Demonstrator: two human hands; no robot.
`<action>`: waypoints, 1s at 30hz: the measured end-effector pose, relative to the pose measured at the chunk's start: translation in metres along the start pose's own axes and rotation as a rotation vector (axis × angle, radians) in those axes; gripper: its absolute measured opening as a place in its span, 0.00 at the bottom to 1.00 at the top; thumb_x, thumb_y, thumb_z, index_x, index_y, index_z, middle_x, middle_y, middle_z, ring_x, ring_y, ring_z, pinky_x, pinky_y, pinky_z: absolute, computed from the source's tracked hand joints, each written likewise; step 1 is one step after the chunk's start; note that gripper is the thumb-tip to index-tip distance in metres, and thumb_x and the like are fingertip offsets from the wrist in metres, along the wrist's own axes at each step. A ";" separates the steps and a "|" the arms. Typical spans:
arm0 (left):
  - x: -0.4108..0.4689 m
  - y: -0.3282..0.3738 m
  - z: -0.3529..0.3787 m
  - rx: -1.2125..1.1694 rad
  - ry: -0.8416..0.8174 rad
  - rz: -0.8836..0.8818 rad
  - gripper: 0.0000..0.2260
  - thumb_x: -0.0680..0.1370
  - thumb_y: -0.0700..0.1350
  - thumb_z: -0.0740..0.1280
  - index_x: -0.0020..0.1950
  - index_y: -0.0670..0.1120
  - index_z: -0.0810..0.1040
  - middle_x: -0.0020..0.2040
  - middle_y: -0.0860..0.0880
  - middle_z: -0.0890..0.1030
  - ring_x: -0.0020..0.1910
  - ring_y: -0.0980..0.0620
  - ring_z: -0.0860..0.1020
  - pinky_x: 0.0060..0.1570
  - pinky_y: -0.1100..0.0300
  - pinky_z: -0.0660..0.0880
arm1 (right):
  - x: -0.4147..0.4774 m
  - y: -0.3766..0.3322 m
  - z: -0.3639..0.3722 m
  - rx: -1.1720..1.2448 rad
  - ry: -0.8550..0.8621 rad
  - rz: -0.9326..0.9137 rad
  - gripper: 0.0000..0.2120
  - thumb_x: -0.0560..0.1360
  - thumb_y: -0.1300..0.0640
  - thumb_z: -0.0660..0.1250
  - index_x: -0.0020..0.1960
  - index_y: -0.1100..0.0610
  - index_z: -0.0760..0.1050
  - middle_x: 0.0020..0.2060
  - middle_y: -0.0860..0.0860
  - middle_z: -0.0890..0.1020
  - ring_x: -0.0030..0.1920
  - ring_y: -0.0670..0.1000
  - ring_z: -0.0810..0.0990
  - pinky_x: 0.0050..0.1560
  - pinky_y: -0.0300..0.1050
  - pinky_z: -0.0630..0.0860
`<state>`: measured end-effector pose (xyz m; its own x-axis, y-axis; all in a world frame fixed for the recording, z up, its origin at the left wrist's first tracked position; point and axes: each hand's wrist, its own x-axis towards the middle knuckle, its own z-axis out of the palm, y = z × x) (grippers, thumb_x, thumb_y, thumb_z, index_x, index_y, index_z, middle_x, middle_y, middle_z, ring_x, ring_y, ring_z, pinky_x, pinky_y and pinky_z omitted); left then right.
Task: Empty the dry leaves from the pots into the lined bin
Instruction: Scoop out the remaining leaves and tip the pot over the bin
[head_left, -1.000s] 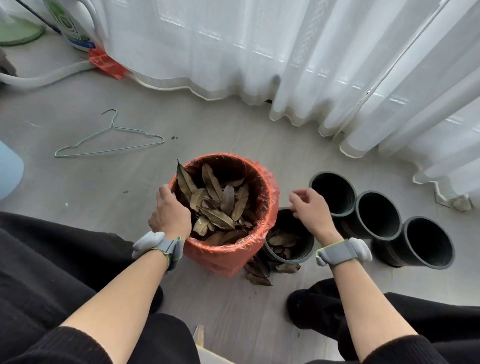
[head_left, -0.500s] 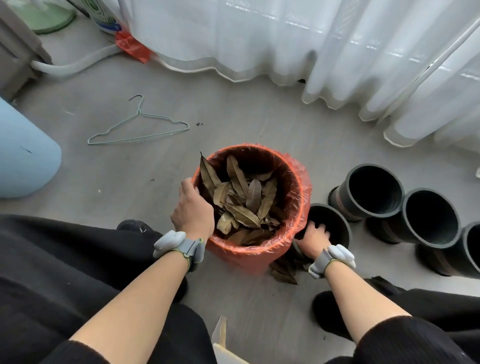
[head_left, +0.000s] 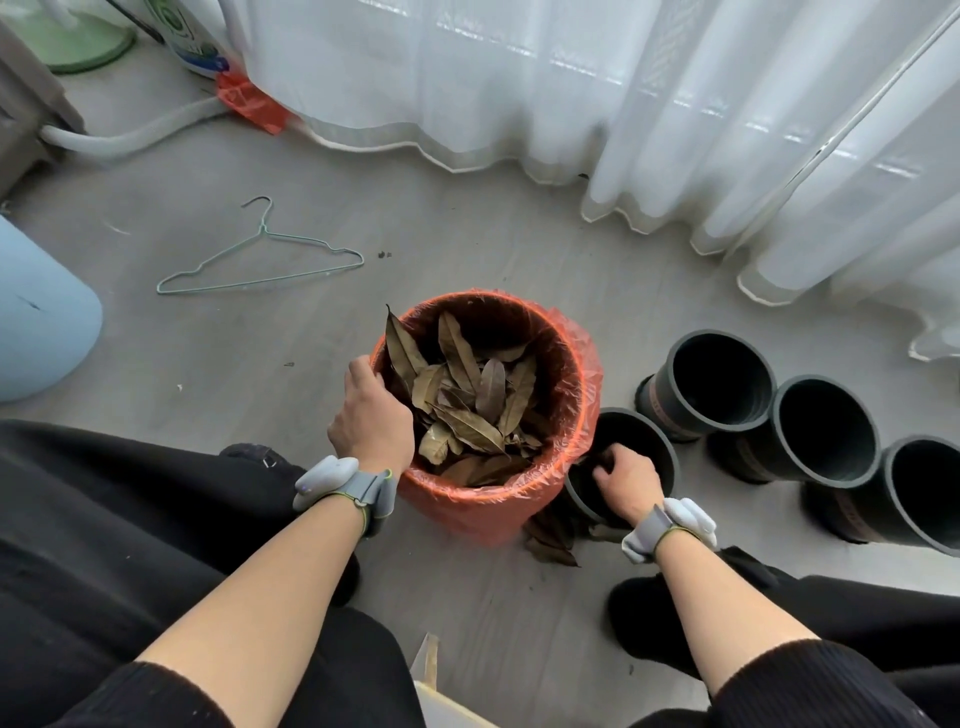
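Left hand (head_left: 371, 421) grips orange-lined round bin (head_left: 467, 519) rim; right hand (head_left: 628, 480) curled inside black plastic pot (head_left: 655, 432), hold unclear.

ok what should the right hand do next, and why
Probably lift the pot and tip it over the lined bin: the right hand is in its mouth, and the left hand holds the bin's rim. Whether leaves remain inside is hidden.
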<state>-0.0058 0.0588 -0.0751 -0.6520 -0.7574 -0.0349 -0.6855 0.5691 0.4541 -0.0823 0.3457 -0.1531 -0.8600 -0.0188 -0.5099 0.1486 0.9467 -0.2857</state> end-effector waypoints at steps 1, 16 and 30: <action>0.000 0.000 0.000 0.003 0.001 -0.005 0.08 0.83 0.43 0.53 0.61 0.45 0.65 0.55 0.43 0.76 0.45 0.36 0.77 0.39 0.50 0.64 | 0.000 0.001 -0.004 0.070 0.006 0.005 0.10 0.75 0.57 0.66 0.54 0.58 0.77 0.50 0.57 0.83 0.51 0.59 0.81 0.49 0.45 0.75; -0.002 0.001 0.001 -0.010 -0.059 -0.048 0.11 0.79 0.38 0.54 0.62 0.44 0.64 0.59 0.41 0.74 0.48 0.32 0.76 0.41 0.47 0.63 | -0.051 -0.001 -0.109 0.944 -0.073 0.080 0.05 0.79 0.58 0.65 0.53 0.57 0.77 0.39 0.51 0.80 0.36 0.46 0.80 0.39 0.39 0.79; -0.009 0.006 -0.007 -0.045 -0.062 0.062 0.31 0.76 0.34 0.57 0.75 0.56 0.54 0.64 0.43 0.70 0.40 0.37 0.74 0.40 0.49 0.66 | -0.088 -0.095 -0.123 0.823 -0.057 -0.309 0.12 0.78 0.53 0.68 0.58 0.57 0.76 0.46 0.51 0.83 0.38 0.46 0.82 0.39 0.40 0.81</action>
<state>-0.0015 0.0671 -0.0656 -0.7126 -0.6990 -0.0600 -0.6287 0.5983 0.4967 -0.0810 0.2974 0.0188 -0.8977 -0.2728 -0.3460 0.2363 0.3647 -0.9006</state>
